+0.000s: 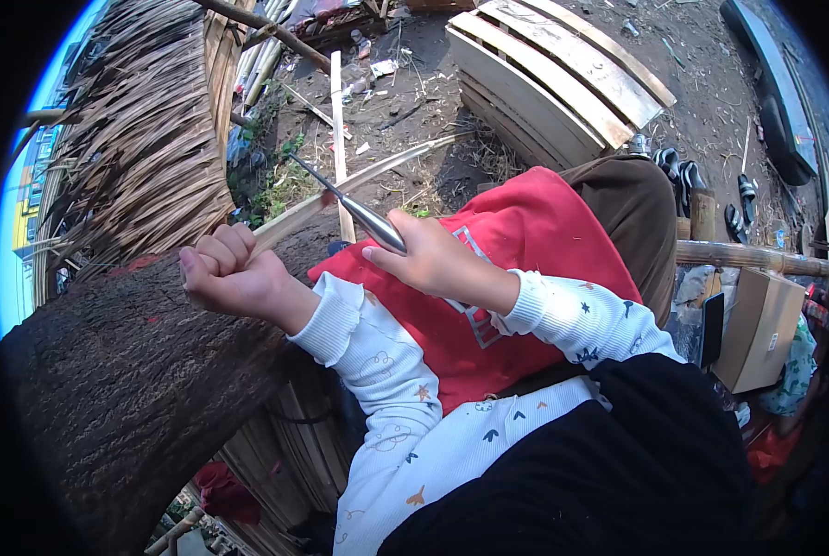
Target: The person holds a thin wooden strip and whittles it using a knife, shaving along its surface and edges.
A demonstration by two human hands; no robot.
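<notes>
My left hand [238, 276] is closed in a fist around the near end of a pale bamboo strip [386, 170]. The strip slants away to the upper right over the ground. In my right hand [442, 262] is a knife [373, 222] with a shiny metal handle and a thin dark blade, pointing to the upper left. The blade crosses the strip just beyond my left fist; whether it touches the strip I cannot tell. A red cloth [544, 236] covers my lap beneath both forearms.
A thick dark log [155, 371] runs along my left, beside a dry thatch panel [145, 139]. Ahead stands a slatted wooden stack [544, 83]. Sandals [683, 181], a bamboo pole [757, 259] and a cardboard box [757, 329] are on the right. Split bamboo [284, 445] lies below the log.
</notes>
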